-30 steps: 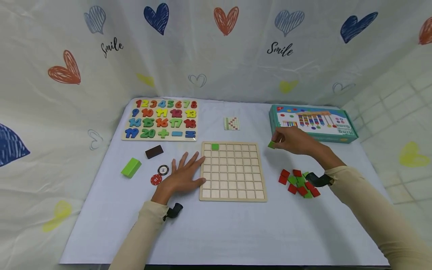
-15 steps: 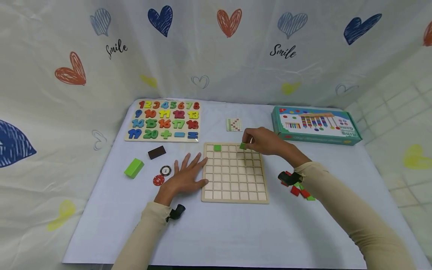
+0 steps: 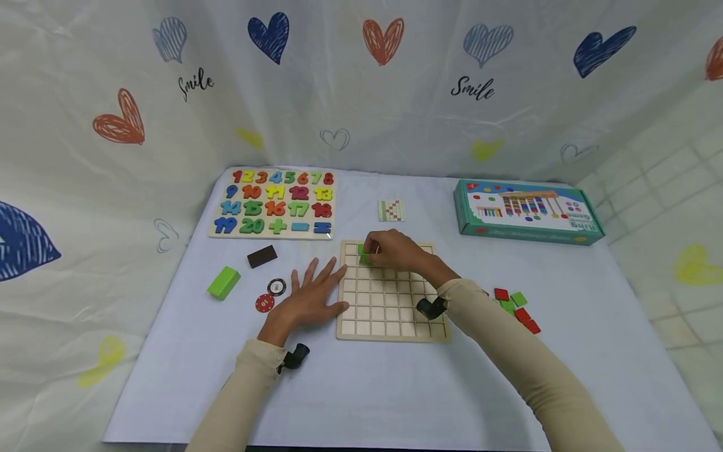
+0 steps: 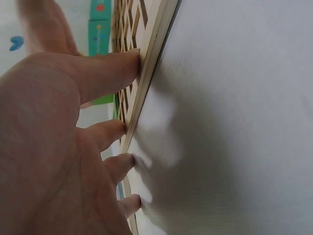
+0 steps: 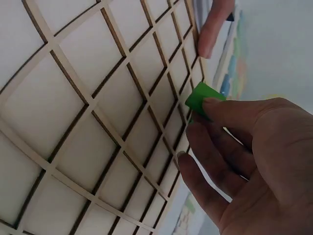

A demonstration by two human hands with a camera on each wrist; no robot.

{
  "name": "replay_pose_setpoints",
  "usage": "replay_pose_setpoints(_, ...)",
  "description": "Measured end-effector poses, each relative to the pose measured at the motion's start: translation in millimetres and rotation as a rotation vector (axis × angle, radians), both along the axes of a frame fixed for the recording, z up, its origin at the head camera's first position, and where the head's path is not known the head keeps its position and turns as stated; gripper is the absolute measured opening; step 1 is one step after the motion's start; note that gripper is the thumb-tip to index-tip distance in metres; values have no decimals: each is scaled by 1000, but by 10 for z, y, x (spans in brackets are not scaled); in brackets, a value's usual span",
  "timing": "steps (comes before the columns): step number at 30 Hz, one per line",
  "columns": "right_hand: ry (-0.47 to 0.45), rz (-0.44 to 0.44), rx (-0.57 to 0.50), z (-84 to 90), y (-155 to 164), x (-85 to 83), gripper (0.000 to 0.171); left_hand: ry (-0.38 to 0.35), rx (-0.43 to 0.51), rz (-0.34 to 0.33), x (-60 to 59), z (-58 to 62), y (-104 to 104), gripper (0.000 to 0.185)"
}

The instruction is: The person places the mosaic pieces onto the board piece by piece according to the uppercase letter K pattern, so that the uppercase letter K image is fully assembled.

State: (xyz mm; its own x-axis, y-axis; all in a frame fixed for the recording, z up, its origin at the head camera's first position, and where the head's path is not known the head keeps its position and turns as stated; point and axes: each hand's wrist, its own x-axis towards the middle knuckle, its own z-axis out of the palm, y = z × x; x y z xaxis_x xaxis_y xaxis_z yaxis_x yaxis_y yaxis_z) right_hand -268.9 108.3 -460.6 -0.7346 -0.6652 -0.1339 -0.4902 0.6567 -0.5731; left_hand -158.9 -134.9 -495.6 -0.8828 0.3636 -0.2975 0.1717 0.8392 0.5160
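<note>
Our right hand [image 3: 395, 251] is pinching a small green square wooden tile [image 5: 203, 99] between thumb and fingertips, holding it low over the far left corner of the pale wooden grid board [image 3: 390, 307], right by where another green tile [image 3: 361, 249] already sits. Our left hand [image 3: 307, 295] lies flat with fingers spread on the white table [image 3: 361, 389], fingertips pressed against the board's left edge. The loose pile of red and green tiles [image 3: 515, 306] sits off the board's right edge.
</note>
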Motion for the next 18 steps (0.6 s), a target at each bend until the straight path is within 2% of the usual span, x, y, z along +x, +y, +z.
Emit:
replay_pose_setpoints(9, -106, -86, -99, -152, -39, -28, 15, -3, 6, -2, 4, 4, 4, 86)
replay_pose_setpoints(18, -111, -112, -151, -194, -24, 3, 14, -4, 2, -4, 5, 1, 1, 86)
